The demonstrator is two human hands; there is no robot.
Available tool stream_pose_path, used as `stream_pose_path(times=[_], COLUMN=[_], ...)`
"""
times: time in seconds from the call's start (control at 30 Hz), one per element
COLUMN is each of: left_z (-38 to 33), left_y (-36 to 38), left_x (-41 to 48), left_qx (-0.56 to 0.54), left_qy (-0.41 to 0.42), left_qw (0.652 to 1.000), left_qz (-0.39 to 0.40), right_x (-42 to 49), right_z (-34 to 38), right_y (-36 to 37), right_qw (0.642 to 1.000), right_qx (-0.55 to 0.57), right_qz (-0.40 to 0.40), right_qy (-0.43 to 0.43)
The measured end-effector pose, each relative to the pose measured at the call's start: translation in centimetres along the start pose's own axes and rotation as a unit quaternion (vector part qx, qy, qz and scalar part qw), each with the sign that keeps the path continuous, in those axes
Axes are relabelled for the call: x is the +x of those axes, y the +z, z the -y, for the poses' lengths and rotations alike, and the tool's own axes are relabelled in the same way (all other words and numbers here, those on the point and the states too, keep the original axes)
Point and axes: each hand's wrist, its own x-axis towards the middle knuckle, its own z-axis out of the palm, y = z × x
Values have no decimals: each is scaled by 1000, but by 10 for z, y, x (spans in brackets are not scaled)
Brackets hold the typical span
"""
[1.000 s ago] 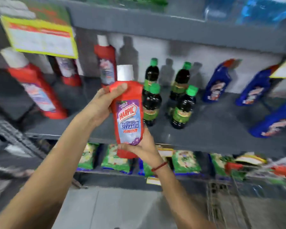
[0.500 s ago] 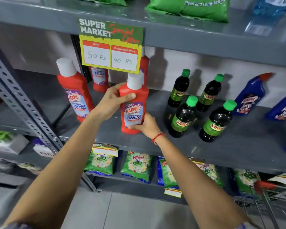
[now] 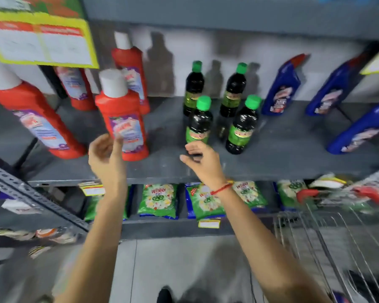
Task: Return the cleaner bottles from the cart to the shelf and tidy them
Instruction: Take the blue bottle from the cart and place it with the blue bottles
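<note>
Both the left hand (image 3: 107,152) and right hand (image 3: 200,159) hang loosely spread, holding nothing, beside the red cleaner bottle (image 3: 123,119) standing upright near the shelf (image 3: 293,147) front edge, where a careless brush could topple it off.

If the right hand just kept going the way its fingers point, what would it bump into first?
Probably the front-left green-capped bottle. The right hand, open and empty, points up and left toward the shelf, its fingertips right at that bottle's base. Depth is unclear, so they may already be touching.
</note>
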Motion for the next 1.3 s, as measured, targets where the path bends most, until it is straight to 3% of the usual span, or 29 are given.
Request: stream_pose_path(times=[0.07,0.13,0.27,0.4,0.57,0.73,0.87,0.93,1.1,1.2,1.3], left_z=[24,43,53,59,97,155,207,227,287,305,308], left_y=[16,45,124,197,250,268,267,262,243,234,220], left_x=[-51,-105,-210,-308,-421,-502,-552,-569,-606,-629,-648], left_qx=[53,91,139,157,229,351,438,468,524,547,533], left_qy=[-20,-49,-43,-8,-28,-69,-94,-83,-117,-162,-319], left_qw=[997,975,882,763,635,451,355,334,322,360,380], left_qz=[56,198,448,627,737,818,821,814,779,738,686], right_x=[-24,-49,-107,-176,-275,-372,-412,-415,-425,-433,-441], right_z=[-17,-37,-81,-155,-260,-350,-378,-386,-424,-445,-460], right_y=[-46,-95,-198,-288,-341,-323,-301,-297,-286,-285,-291], right_qw=[999,994,972,928,852,760,727,718,706,702,691], right_qx=[4,9,12,-30,-48,-40,12,25,34,89,142], right_qz=[-45,-96,-208,-307,-344,-253,-216,-238,-259,-251,-234], right_qy=[16,47,111,211,393,598,652,653,658,661,669])
